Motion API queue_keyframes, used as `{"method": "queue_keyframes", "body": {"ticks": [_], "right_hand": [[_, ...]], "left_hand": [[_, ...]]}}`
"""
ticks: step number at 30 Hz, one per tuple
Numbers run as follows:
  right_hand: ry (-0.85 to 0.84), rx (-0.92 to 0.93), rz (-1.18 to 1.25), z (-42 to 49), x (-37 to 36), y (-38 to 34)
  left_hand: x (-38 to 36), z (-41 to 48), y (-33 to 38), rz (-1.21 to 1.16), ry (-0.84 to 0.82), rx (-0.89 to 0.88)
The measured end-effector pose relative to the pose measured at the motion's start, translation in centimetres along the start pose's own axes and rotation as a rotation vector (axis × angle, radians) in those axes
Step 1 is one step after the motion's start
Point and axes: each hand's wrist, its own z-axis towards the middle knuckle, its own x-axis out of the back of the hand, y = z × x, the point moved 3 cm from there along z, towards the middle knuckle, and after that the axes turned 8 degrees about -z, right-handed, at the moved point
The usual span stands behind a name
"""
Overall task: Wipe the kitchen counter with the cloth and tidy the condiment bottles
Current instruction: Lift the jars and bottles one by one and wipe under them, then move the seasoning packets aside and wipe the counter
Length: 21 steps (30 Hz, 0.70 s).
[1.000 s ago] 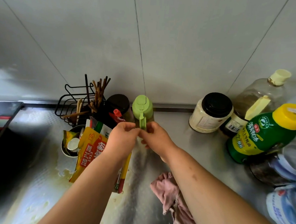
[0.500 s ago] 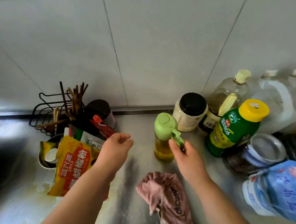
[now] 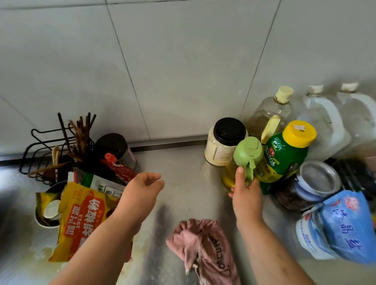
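Note:
My right hand (image 3: 247,198) grips the handle of a small oil bottle with a light green cap (image 3: 247,155), which stands among the bottles at the back right, beside a black-lidded jar (image 3: 225,142) and a green bottle with a yellow cap (image 3: 285,151). My left hand (image 3: 142,191) hovers over the steel counter (image 3: 181,170) with loosely curled fingers, holding nothing. A crumpled pink cloth (image 3: 207,252) lies on the counter between my forearms.
A clear oil bottle (image 3: 271,112) and two large white jugs (image 3: 345,120) line the tiled wall. A lidded jar (image 3: 311,183) and blue salt bags (image 3: 341,226) sit at right. At left are an orange spice bag (image 3: 80,219), a metal cup (image 3: 46,211), a chopstick rack (image 3: 58,148) and dark jars.
My right hand has carried the green-capped bottle rightward, from near the left clutter to beside the black-lidded jar and green bottle. My left hand let go and stays open over the counter.

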Motion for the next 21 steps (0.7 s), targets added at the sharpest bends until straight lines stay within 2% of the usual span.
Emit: {"method": "queue_keyframes", "body": {"ticks": [9, 12, 14, 16, 18, 21], "right_hand": [[0.138, -0.031, 0.085, -0.2, -0.6, 0.2], [0.096, -0.212, 0.137, -1.6, -1.9, 2.4], [0.016, -0.324, 0.114, -2.5, -3.5, 3.6], [-0.173, -0.302, 0.010, -3.5, -5.6, 3.5], [-0.398, -0.181, -0.135, -4.7, -8.4, 2.1], [-0.614, 0.056, -0.291, -6.3, -12.7, -1.2]], "left_hand": [[2.8, -0.4, 0.0, 0.035, 0.056, 0.004], [3.9, -0.6, -0.2, 0.006, 0.073, 0.015], [4.8, -0.8, -0.4, -0.020, 0.105, 0.020], [5.6, -0.9, -0.5, -0.023, 0.121, 0.026], [6.5, -1.2, -0.6, -0.039, 0.130, 0.048], [7.8, -2.0, -0.4, -0.028, 0.161, 0.041]]}}
